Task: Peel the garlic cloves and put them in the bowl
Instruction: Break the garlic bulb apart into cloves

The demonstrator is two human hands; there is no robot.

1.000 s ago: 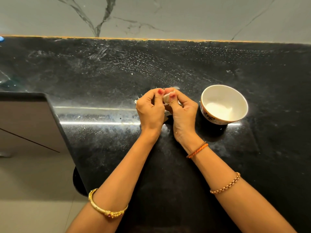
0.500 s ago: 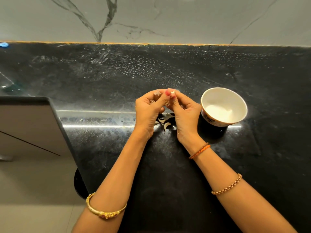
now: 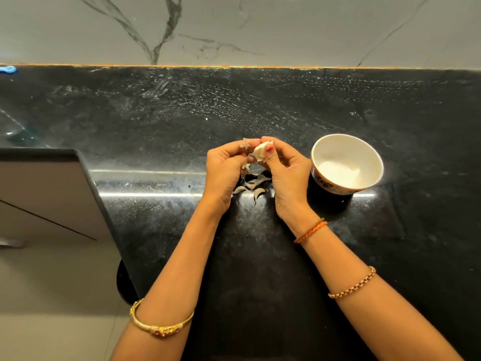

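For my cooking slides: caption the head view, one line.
Both hands, left hand and right hand, peel a garlic clove above loose skins, beside an empty bowl.

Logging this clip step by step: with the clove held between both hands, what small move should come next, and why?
Probably pull the last skin free: the left hand pinches a papery flake beside the garlic clove that the right hand grips, and the bowl looks empty.

My right grip [image 3: 285,169] pinches a garlic clove [image 3: 261,151]; my left grip [image 3: 226,169] pinches torn skin [image 3: 245,144] beside it. Peels [image 3: 253,187] lie beneath on the bench [image 3: 156,126], bowl [image 3: 347,162] just right.
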